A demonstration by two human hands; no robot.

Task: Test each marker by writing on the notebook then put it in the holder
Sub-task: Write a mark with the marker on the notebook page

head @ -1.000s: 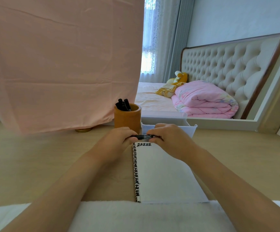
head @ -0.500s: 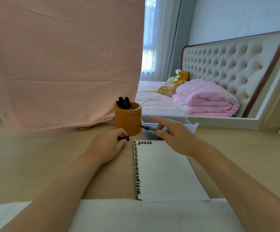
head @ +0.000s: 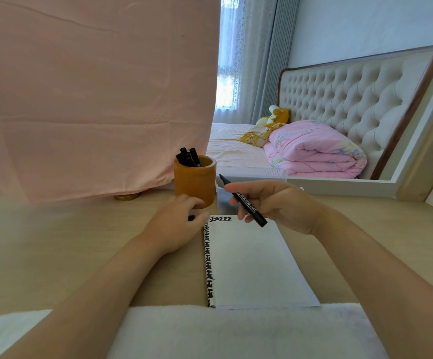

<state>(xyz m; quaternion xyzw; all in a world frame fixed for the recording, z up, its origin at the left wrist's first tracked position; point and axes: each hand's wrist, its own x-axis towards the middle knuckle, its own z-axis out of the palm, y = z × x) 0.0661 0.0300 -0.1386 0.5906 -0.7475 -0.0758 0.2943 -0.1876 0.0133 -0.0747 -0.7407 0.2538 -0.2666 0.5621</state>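
An open notebook [head: 251, 263] with a white page and black marks along its top and left edge lies on the wooden desk [head: 55, 255]. My right hand [head: 272, 203] holds an uncapped black marker [head: 246, 204] above the notebook's top edge, tip pointing up and left. My left hand [head: 176, 226] rests on the desk left of the notebook, its fingers curled round the marker's black cap [head: 191, 218]. An orange-brown holder [head: 195, 181] with several black markers [head: 188, 158] stands just behind my left hand.
A pink cloth [head: 93, 94] hangs behind the desk on the left. A clear plastic box [head: 259, 173] sits behind my right hand. A white towel [head: 236, 332] covers the desk's near edge. A bed with a pink quilt [head: 313, 151] lies beyond.
Both hands pulled the cap off the marker. My left hand dropped to the desk with the cap; my right hand lifted the marker and turned it in its fingers.
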